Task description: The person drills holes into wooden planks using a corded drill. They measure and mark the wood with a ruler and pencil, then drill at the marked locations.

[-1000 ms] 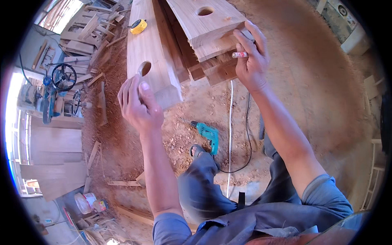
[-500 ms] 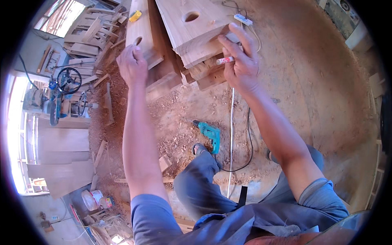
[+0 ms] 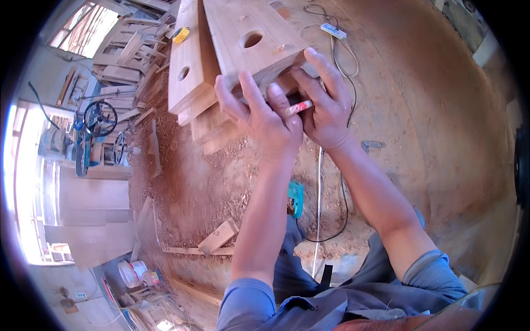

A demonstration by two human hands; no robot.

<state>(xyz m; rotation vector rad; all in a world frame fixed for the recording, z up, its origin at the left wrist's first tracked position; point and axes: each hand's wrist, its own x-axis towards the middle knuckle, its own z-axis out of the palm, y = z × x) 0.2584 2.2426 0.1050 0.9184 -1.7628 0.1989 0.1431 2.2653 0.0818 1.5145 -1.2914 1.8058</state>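
Observation:
A thick pale wooden beam (image 3: 259,25) with an oval hole points its near end at me. Against the left part of that end is my left hand (image 3: 268,124), its fingers curled up at the edge. My right hand (image 3: 329,113) grips the right corner of the same end. A short red-and-white stick, like a marker (image 3: 298,107), is tucked in the fingers of my right hand, close to my left thumb. To the left lies a second beam (image 3: 190,55) with a hole, a yellow tape measure (image 3: 180,35) on top. My hands hide part of the beam's end face.
Below my hands a teal power drill (image 3: 296,198) lies on the dusty floor, partly covered by my left forearm. Its black cord (image 3: 345,220) curves rightward. A white power strip (image 3: 333,31) sits past the beam. Wood offcuts (image 3: 219,235) and a machine with a handwheel (image 3: 100,118) are at left.
My left hand has left the left beam and moved right to the right beam's end. My right hand stays at its corner, marker still in its fingers, slightly lower.

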